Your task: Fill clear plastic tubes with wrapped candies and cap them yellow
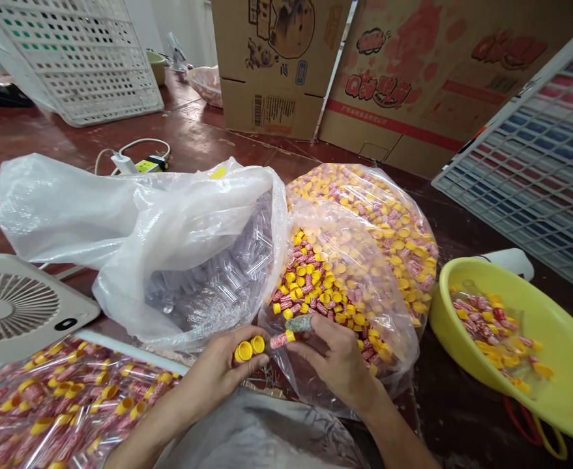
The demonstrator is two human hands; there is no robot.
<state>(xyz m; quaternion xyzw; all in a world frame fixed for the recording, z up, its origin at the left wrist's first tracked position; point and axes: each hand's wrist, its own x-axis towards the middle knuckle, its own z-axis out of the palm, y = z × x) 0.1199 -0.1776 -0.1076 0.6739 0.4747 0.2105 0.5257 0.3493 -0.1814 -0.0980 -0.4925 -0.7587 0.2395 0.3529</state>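
Observation:
My left hand (218, 374) is closed around two yellow-capped tubes (248, 349), their caps pointing right. My right hand (332, 358) pinches one red-and-white striped tube with a yellow cap (281, 339) between thumb and fingers; a patterned cot covers its forefinger. Both hands meet just in front of an open clear plastic bag (354, 260) heaped with more yellow-capped candy tubes. To the left of it, a second clear bag (169, 241) holds empty transparent tubes.
A yellow plastic basin (555, 339) with some filled tubes stands at the right. Packed tubes in clear wrap (61, 404) lie at the lower left beside a small white fan (17, 306). Cardboard boxes (325, 65), a white crate (81, 58) and a gridded tray (535, 163) stand behind.

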